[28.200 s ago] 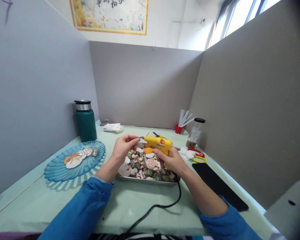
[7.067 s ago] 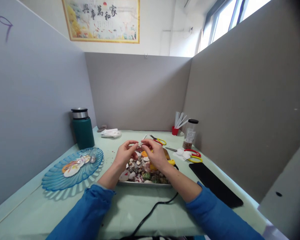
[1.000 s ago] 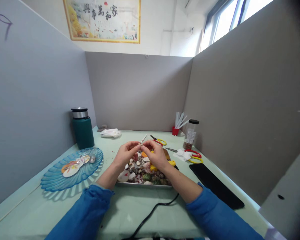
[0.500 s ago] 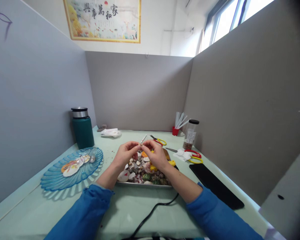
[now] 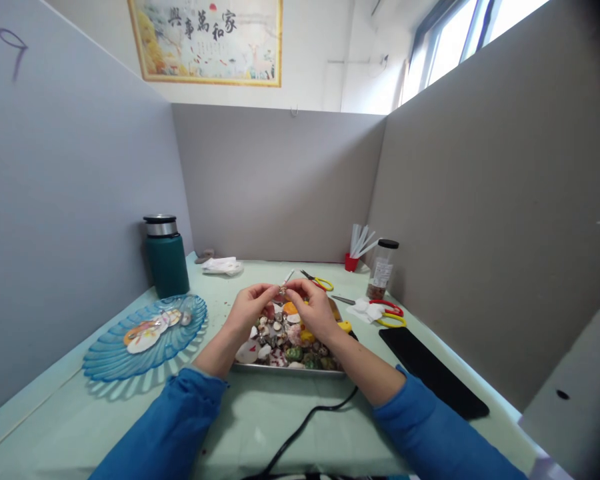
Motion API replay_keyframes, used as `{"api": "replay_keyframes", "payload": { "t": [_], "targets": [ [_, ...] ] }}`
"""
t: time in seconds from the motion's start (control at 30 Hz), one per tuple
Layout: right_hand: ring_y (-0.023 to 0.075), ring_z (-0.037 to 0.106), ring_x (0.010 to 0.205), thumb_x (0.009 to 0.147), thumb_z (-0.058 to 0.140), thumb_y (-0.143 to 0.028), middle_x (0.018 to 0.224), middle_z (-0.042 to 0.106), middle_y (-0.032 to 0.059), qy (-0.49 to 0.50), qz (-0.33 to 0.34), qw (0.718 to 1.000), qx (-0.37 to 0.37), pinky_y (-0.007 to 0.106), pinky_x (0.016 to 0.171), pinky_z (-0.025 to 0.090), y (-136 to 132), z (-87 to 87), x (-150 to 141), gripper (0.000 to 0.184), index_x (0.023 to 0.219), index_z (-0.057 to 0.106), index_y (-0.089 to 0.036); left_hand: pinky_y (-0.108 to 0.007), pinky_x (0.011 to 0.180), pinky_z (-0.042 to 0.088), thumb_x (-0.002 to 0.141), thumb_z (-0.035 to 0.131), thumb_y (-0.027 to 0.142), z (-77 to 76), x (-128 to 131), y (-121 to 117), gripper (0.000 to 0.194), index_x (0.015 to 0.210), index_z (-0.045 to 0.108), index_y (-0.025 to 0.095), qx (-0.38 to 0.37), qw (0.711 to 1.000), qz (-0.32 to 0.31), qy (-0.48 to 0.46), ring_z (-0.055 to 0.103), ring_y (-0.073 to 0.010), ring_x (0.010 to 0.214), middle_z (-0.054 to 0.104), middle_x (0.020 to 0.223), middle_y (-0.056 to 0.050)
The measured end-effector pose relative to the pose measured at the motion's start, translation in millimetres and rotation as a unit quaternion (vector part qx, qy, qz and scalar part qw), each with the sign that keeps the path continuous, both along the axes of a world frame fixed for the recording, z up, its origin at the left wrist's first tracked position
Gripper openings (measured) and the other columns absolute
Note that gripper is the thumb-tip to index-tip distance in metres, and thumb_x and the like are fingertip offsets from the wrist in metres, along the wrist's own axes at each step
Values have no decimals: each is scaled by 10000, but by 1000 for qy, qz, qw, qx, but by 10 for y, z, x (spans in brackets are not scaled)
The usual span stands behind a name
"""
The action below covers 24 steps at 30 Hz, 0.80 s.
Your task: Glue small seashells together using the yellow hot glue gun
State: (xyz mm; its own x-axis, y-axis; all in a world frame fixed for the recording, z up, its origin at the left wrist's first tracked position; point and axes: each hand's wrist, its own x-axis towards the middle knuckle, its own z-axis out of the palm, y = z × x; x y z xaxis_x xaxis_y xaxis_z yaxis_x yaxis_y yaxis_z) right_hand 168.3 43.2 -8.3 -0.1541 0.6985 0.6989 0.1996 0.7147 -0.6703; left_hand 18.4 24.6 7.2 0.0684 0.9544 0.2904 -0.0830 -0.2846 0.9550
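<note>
My left hand (image 5: 253, 307) and my right hand (image 5: 311, 308) meet above a metal tray (image 5: 290, 371). Between the fingertips of both is a small pale brownish piece (image 5: 283, 291), perhaps a little shell; its exact kind is too small to make out. Seashells (image 5: 279, 358) of many colours fill the tray under my hands, with green, white, spotted and pink ones among them. A yellow handle-like part (image 5: 345, 327) shows beside my right wrist, the rest hidden behind that hand. Just beyond my fingertips lies a thin white stick (image 5: 288, 275).
On the left stand a blue scalloped plate (image 5: 100, 357) holding decorated shells and a green flask (image 5: 166, 263). To the right are scissors (image 5: 393, 313), tissue (image 5: 366, 310), a jar (image 5: 383, 270), a black phone-like slab (image 5: 433, 373) and a red cup (image 5: 351, 263) of white sticks. A black cable (image 5: 310, 417) crosses the front.
The fingertips have shifted slightly, so the small piece between them shows more clearly. Both arms stay in nearly the same place over the tray.
</note>
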Motion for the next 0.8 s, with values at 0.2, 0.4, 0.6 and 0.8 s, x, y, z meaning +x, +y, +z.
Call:
{"api": "replay_keyframes", "payload": {
  "t": [0.2, 0.4, 0.6, 0.8],
  "targets": [
    [160, 586, 778, 819, 510, -236, 866, 639, 37, -6, -14, 1000, 2, 275, 722, 466, 3, 6, 2, 145, 921, 600, -186, -197, 419, 370, 697, 642, 430, -6, 6, 9, 322, 754, 654, 114, -7, 1000, 8, -2, 477, -62, 413, 651, 681, -41],
    [160, 578, 817, 815, 520, -206, 893, 626, 42, -32, -9, 999, 31, 273, 743, 453, -25, 13, 3, 150, 943, 596, -184, -201, 397, 377, 718, 608, 481, -31, 5, 14, 380, 757, 639, 104, -26, 999, -27, 16, 478, -63, 389, 648, 692, -53],
    [156, 584, 764, 840, 508, -253, 836, 627, 31, -27, -13, 999, 14, 268, 710, 453, -44, 18, -3, 120, 893, 588, -180, -206, 396, 377, 740, 580, 496, 2, 18, -25, 391, 806, 609, 112, -25, 999, -11, 37, 493, -79, 386, 610, 598, -15],
    [150, 591, 729, 846, 508, -299, 821, 636, 27, -6, -9, 1000, -16, 257, 677, 460, -18, 14, -5, 150, 874, 587, -175, -201, 467, 423, 659, 708, 326, -20, 14, 6, 414, 1020, 612, 147, 34, 999, -37, 9, 508, -59, 479, 641, 820, -22]
  ]
}}
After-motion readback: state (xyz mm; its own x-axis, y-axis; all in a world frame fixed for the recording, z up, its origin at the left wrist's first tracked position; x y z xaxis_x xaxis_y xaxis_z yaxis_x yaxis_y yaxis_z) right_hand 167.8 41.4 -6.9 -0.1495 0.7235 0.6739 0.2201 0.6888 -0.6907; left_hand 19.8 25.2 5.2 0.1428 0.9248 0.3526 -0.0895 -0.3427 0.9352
